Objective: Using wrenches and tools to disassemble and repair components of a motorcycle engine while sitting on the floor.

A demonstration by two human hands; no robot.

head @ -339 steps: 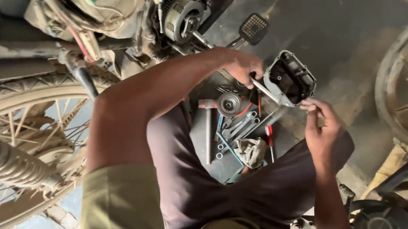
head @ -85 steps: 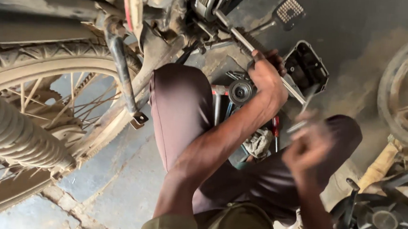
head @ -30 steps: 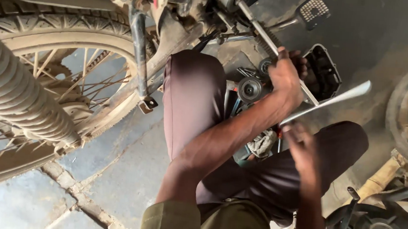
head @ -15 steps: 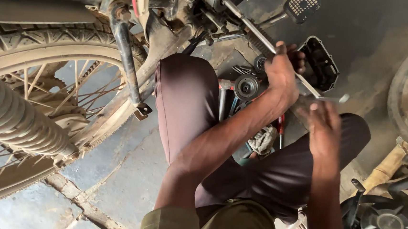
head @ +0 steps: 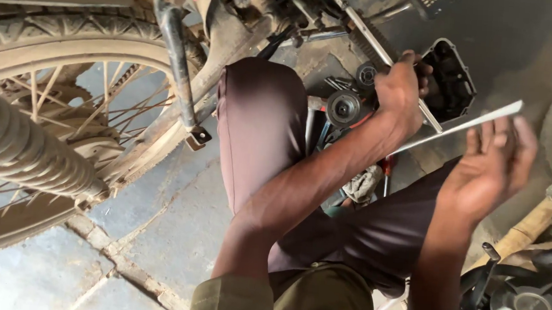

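Working under a dusty motorbike, I have both hands up at its underside.

From the head camera, my left hand [head: 402, 86] is closed around a long metal rod [head: 386, 56] beside a black cover [head: 450, 76]; my right hand [head: 492, 167] is half open, fingers loosely spread, with a thin flat metal strip [head: 466, 126] lying across its fingertips. I judge the rod is being steadied; next, the strip needs a firmer pinch. Wheel [head: 66, 95] at left.
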